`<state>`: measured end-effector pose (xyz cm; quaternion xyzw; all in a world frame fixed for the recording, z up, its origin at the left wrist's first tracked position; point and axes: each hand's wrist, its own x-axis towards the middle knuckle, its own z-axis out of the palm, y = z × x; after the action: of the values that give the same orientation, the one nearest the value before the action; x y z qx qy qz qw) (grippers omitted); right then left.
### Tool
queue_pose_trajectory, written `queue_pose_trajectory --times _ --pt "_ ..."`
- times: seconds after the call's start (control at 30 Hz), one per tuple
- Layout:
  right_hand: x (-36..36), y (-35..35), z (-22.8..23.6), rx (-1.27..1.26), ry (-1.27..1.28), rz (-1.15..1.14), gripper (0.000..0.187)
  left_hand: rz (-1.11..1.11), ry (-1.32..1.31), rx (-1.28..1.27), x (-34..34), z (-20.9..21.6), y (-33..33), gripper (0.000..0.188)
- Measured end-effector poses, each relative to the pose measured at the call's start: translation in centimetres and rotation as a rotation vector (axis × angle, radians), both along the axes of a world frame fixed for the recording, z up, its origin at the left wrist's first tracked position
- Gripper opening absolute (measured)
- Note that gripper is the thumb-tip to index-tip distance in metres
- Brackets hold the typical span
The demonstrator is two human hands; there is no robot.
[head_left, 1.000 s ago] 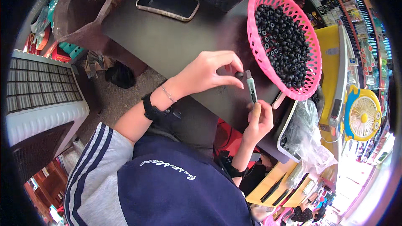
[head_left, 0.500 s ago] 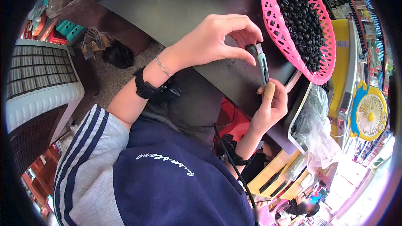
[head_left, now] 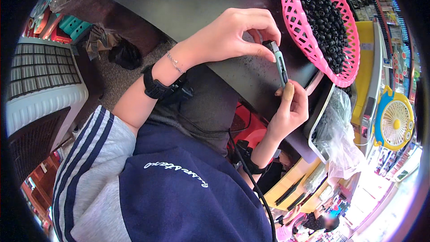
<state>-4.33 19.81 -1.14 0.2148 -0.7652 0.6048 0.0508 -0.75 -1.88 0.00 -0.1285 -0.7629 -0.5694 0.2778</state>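
One pink basket (head_left: 299,22) flanks the fingers (head_left: 272,30).

The utility knife (head_left: 281,69) is slim, with a pale grey-green body, a dark slot running lengthwise along its face and a silvery metal end at the top. It stands steeply aslant, the metal end up and leaning a little leftward, its lower end pinched between the thumb and fingers of the right hand (head_left: 291,108). The black piece (head_left: 268,44) is small, dark and rounded, held between the thumb and fingertips of the left hand (head_left: 239,33). It sits right at the knife's metal end; the two appear to touch, though the piece is too small to be certain.
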Motion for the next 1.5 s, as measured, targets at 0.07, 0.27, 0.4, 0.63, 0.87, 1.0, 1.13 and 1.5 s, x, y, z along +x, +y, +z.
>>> queue_pose_trajectory --times 0.07,0.27,0.4,0.63,0.87,1.0,1.13,1.5 --pt "0.05 -0.04 0.06 0.000 0.005 0.000 0.011 0.004 0.005 0.001 -0.01 -0.09 -0.02 0.021" --pt "0.02 0.01 0.12 0.017 0.012 0.017 0.012 -0.007 0.003 0.027 -0.05 -0.25 0.01 0.021" --pt "0.11 0.17 0.13 0.017 0.013 -0.009 0.014 0.019 0.003 0.037 0.06 -0.09 0.10 0.023" --pt "0.03 0.27 -0.35 -0.086 -0.028 -0.016 0.019 0.081 0.006 0.017 0.20 -0.07 -0.09 0.026" --pt "-0.20 0.20 -0.10 0.137 0.137 -0.016 0.016 -0.010 -0.153 0.206 0.44 0.08 0.01 0.020" --pt "-0.28 0.12 -0.22 0.100 0.211 -0.022 0.020 0.000 -0.129 0.155 0.55 0.23 0.02 0.020" --pt "-0.25 0.09 -0.24 0.076 0.224 -0.032 0.020 0.007 -0.106 0.152 0.40 0.02 0.14 0.020" --pt "-0.16 0.06 -0.24 0.073 0.214 -0.043 0.021 -0.015 -0.069 0.163 0.36 -0.28 0.10 0.014"
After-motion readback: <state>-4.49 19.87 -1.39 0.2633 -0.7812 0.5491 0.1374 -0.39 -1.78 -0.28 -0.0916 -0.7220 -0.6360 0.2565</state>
